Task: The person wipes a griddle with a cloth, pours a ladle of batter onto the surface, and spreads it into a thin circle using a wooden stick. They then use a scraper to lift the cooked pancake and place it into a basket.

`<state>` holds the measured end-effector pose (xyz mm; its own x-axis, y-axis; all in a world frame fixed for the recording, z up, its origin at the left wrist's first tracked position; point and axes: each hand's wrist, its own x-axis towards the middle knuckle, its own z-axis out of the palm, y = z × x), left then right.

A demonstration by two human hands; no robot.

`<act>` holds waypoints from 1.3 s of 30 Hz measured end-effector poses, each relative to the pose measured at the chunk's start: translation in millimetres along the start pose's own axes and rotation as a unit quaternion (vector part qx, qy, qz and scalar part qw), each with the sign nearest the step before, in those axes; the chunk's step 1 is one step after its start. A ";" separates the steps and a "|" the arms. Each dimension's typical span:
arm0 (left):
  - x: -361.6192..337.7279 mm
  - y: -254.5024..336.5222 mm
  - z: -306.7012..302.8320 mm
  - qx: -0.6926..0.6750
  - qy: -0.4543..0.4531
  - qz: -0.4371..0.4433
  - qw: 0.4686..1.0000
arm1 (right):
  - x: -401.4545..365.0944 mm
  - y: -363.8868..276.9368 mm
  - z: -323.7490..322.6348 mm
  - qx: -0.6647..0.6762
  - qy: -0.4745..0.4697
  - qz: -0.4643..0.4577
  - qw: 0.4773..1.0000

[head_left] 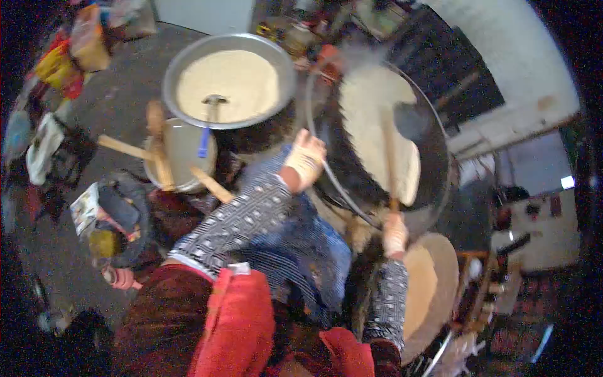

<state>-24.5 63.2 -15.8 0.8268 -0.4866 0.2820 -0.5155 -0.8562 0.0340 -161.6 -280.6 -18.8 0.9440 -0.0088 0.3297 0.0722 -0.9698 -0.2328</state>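
My right hand (394, 234) is closed on the lower end of a long wooden tool (389, 163), which reaches up over a round dark griddle (348, 164). Pale batter (370, 107) covers part of the griddle in a curved sheet with a jagged left edge, and steam rises at its top. My left hand (306, 158) is at the griddle's left rim, its fingers bent; whether it grips anything cannot be made out. Left of the griddle, a metal basin (169, 81) holds pale batter, with a blue-handled ladle (205, 141) in it.
Below the basin is a pot (210, 151) with wooden sticks (125, 147) across it. A round board with a flat tan sheet (419, 286) lies beside my right forearm. Bags (59, 66) are at the upper left, and a bucket (122, 217) is at the left.
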 end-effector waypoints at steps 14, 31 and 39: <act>-37.2 62.0 -0.9 0.023 -0.074 0.088 0.993 | 7.7 1.1 -14.4 -0.176 -0.052 0.306 0.934; -14.7 11.1 26.2 0.051 -0.021 0.066 0.996 | 15.4 9.4 0.2 -0.192 -0.070 0.308 0.929; -6.8 -6.6 18.6 0.055 -0.048 0.043 0.996 | -13.5 -21.2 2.5 -0.150 -0.067 0.201 0.966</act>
<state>-22.5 68.9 -35.7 0.8009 -0.5692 0.1861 -0.5625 -0.8216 -0.0924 -175.0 -259.3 -20.7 0.9114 -0.3864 0.1418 -0.3853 -0.9221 -0.0360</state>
